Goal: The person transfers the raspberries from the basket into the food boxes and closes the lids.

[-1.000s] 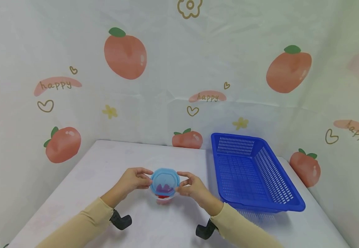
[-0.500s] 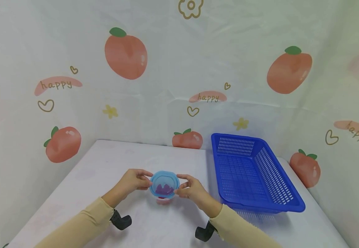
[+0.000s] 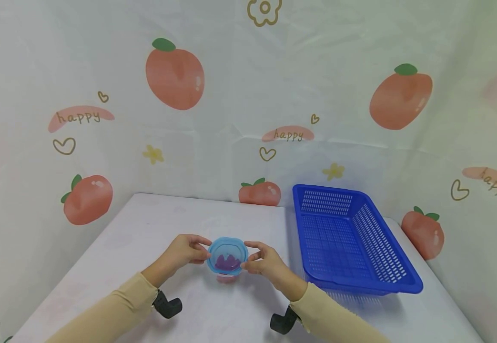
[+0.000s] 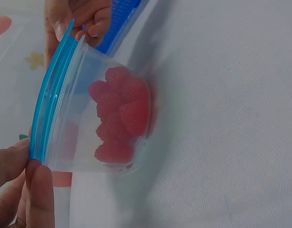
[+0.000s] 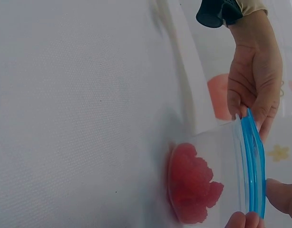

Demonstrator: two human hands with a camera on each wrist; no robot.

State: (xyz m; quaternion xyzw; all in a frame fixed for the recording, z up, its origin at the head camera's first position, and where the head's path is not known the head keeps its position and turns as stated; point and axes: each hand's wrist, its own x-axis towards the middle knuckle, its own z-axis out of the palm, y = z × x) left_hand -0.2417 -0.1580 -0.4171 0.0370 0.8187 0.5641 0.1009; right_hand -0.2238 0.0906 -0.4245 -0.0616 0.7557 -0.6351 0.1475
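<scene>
A blue translucent lid (image 3: 228, 252) lies over the mouth of a clear plastic container (image 4: 94, 69) with several raspberries (image 4: 120, 114) in it. My left hand (image 3: 188, 250) pinches the lid's left edge between thumb and fingers. On the opposite side, my right hand (image 3: 269, 264) pinches the right edge. Both wrist views show the lid (image 5: 254, 166) right at the container's rim, with a narrow gap showing at one end in the left wrist view. From the head view, the berries show purple through the lid, and most of the container is hidden under it.
A large blue slotted basket (image 3: 301, 238) stands on the white table (image 3: 179, 214) to the right of my right hand. Behind the table hangs a white curtain (image 3: 214, 95) printed with fruit, hearts and lettering. Black wrist mounts (image 3: 167, 306) sit under both sleeves.
The lid has come down a little and settled over the container; the red berries that showed below its front edge are now covered. Both hands have moved down slightly, still pinching it.
</scene>
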